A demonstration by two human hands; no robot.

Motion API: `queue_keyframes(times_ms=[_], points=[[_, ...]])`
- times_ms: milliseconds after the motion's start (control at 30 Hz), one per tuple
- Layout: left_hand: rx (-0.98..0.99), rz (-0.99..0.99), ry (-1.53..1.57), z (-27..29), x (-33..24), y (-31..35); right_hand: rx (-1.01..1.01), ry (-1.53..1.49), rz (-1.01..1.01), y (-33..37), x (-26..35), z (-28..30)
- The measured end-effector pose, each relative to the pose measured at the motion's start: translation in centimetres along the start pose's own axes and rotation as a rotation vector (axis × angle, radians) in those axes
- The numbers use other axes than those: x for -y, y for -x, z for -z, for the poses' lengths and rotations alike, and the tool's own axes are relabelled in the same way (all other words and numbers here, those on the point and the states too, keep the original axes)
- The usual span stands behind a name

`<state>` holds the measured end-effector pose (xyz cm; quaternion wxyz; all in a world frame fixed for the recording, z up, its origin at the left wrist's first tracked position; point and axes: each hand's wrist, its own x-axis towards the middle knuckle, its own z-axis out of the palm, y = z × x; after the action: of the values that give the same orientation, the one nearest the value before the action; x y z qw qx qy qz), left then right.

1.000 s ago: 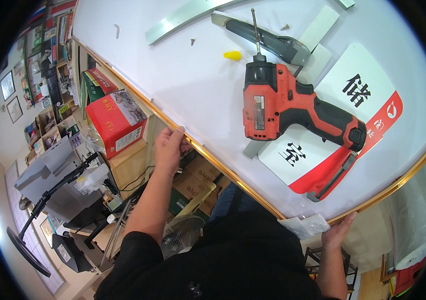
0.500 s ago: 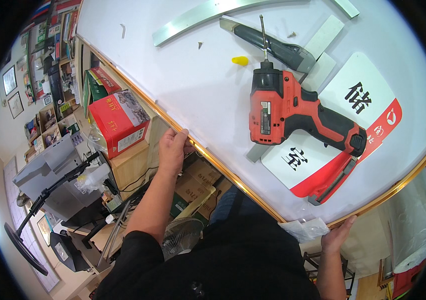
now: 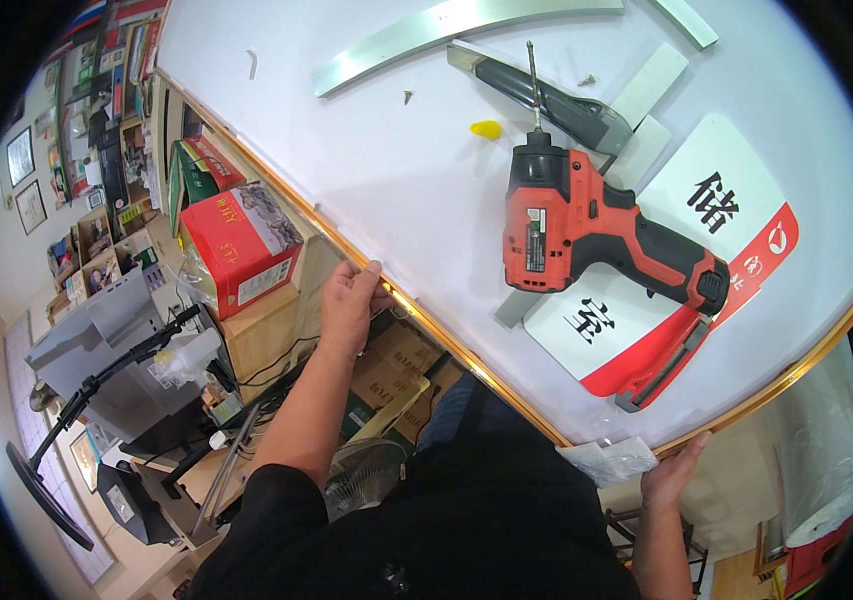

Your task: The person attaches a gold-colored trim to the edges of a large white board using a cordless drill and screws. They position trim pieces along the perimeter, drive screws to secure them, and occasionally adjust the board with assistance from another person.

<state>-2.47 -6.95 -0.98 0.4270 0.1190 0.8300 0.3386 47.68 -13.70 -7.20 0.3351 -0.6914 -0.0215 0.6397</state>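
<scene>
Two contacts on the gold edging (image 3: 426, 321), near side of the red driver (image 3: 536, 225): left grip (image 3: 349, 305) pinches it, right grip (image 3: 673, 475) touches, can't tell if closed; light, even pressure suits.

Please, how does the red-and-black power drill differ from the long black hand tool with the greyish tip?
The red-and-black power drill is bulky; the long black hand tool is slim. The drill carries a thin metal bit; the tool ends in a broader greyish tip. Both lie on the white, gold-edged board.
</scene>
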Motion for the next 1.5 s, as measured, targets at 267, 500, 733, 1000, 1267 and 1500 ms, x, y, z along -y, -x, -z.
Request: queue_keyframes(times_ms=[267,500,733,1000,1267,1500], points=[[0.092,0.087,0.089,0.2,-1.0,0.1,0.035,-0.051,0.006,-0.5,0.2,-0.6],[0.114,0.113,0.133,0.0,-0.9,0.1,0.033,0.048,0.066,-0.6,1.2,-2.1],[0.076,0.053,0.135,-0.2,0.5,-0.4,0.107,0.141,0.113,0.3,3.3,-3.3],[-0.003,-0.120,0.037,-0.9,2.4,-1.8,0.056,0.248,0.001,0.1,6.3,-3.1],[-0.065,-0.196,-0.024,-1.1,3.8,-2.1,-0.010,0.383,-0.032,0.5,7.0,-3.6],[-0.038,-0.130,0.054,-1.3,3.2,-1.6,0.014,0.424,-0.018,0.9,7.7,-4.6]])
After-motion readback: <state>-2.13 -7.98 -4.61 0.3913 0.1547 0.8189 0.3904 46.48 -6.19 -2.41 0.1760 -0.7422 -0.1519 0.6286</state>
